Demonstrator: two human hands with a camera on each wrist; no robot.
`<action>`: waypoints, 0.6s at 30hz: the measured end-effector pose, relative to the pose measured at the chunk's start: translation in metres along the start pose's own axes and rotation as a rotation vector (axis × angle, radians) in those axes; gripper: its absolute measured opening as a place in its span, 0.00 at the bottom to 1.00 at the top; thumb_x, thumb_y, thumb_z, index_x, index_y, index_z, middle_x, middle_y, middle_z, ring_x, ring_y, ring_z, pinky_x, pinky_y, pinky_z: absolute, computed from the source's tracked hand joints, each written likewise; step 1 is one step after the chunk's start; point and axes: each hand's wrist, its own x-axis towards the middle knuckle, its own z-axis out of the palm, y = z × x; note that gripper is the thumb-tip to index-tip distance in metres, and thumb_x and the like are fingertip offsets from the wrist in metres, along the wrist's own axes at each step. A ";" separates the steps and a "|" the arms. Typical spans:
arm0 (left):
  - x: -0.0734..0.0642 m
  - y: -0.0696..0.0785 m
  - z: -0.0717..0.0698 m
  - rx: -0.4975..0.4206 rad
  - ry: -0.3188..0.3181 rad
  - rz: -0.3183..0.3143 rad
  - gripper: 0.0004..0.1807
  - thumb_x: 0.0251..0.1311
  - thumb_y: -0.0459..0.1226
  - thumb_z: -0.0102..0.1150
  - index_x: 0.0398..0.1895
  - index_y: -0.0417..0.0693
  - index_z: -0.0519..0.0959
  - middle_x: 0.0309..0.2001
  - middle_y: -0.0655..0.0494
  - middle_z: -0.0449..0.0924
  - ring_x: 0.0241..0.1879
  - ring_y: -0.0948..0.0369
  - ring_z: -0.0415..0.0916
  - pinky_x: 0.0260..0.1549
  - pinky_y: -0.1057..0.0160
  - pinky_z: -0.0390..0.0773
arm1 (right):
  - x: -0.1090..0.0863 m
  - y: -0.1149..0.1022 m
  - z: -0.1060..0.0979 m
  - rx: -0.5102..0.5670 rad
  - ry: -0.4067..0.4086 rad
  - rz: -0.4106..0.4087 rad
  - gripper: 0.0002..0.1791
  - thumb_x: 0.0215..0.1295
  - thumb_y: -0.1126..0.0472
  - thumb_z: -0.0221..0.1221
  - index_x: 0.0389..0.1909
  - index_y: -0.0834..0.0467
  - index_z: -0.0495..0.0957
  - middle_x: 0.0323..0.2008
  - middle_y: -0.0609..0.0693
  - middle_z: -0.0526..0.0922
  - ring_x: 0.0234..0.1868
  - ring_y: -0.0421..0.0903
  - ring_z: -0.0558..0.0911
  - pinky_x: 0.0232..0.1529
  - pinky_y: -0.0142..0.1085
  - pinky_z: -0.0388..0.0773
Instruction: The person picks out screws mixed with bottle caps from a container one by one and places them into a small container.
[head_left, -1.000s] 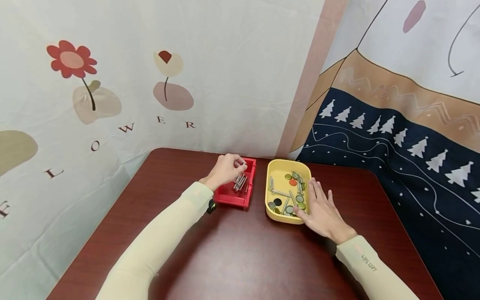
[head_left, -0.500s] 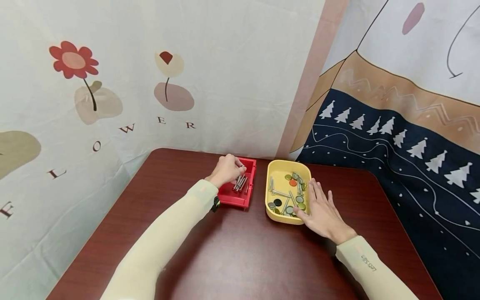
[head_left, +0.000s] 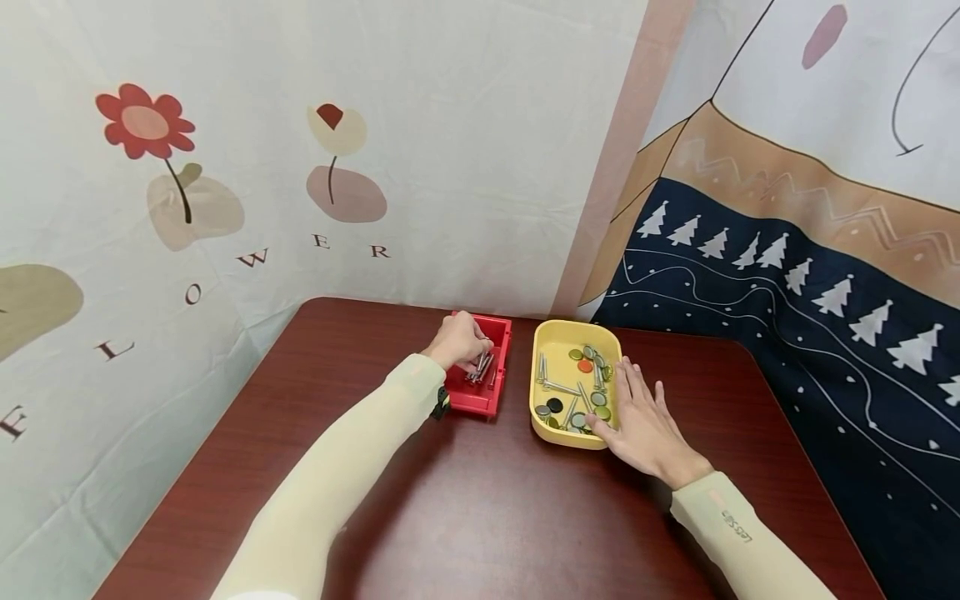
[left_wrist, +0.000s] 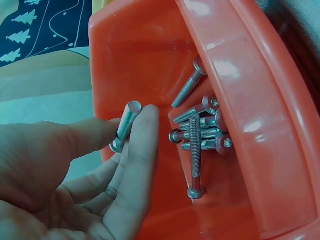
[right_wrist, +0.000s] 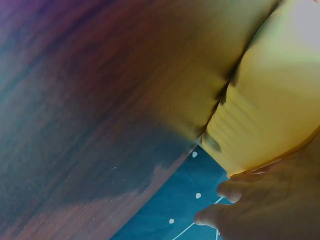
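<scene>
Over the red bin (head_left: 471, 405), my left hand (head_left: 456, 340) pinches a metal bolt (left_wrist: 126, 126) between thumb and fingertips. The bolt is tilted, one end pointing up, as the left wrist view shows. Several more bolts (left_wrist: 196, 155) lie loosely heaped in the bin beside the fingers, some with socketed round heads. My right hand (head_left: 647, 429) lies with straight fingers along the right side of the yellow tray (head_left: 557, 342), thumb across its near rim. Inside that tray are several bolts (head_left: 561, 387) and bottle caps, among them an orange cap (head_left: 585, 366) and a black cap (head_left: 554, 405).
Both containers stand side by side near the far edge of a dark red-brown table (head_left: 480, 517). Behind it hangs a pale printed cloth (head_left: 465, 150), with a navy tree-patterned cloth (head_left: 720, 275) at the right.
My left hand has shifted slightly right and down over the red bin, closer to the heaped bolts, with the bolt in its fingers. The right hand and yellow tray stay in place.
</scene>
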 end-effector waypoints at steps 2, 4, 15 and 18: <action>0.000 0.000 0.000 -0.020 -0.013 -0.015 0.11 0.81 0.37 0.73 0.47 0.36 0.97 0.29 0.47 0.89 0.19 0.62 0.87 0.35 0.56 0.96 | 0.000 0.000 0.000 0.001 -0.001 0.003 0.62 0.84 0.31 0.60 0.96 0.67 0.42 0.97 0.68 0.43 0.97 0.72 0.46 0.91 0.80 0.41; -0.002 -0.001 0.000 -0.055 -0.025 -0.023 0.12 0.81 0.37 0.73 0.46 0.35 0.96 0.29 0.43 0.91 0.20 0.61 0.87 0.36 0.55 0.96 | 0.000 0.000 0.000 0.006 -0.004 0.006 0.62 0.84 0.32 0.61 0.96 0.67 0.42 0.97 0.68 0.42 0.97 0.72 0.45 0.91 0.80 0.40; -0.023 0.000 -0.008 -0.046 0.010 0.082 0.17 0.83 0.42 0.71 0.61 0.38 0.90 0.45 0.35 0.94 0.35 0.52 0.91 0.43 0.52 0.97 | 0.002 0.001 0.000 0.006 -0.014 0.013 0.62 0.83 0.32 0.61 0.96 0.65 0.41 0.97 0.66 0.40 0.97 0.71 0.44 0.91 0.80 0.40; -0.027 0.004 -0.008 0.005 0.056 0.124 0.16 0.84 0.44 0.70 0.60 0.41 0.91 0.47 0.42 0.93 0.37 0.55 0.90 0.43 0.56 0.96 | 0.002 0.001 0.000 0.008 -0.015 0.017 0.63 0.83 0.31 0.61 0.96 0.65 0.41 0.97 0.66 0.40 0.97 0.71 0.44 0.91 0.80 0.40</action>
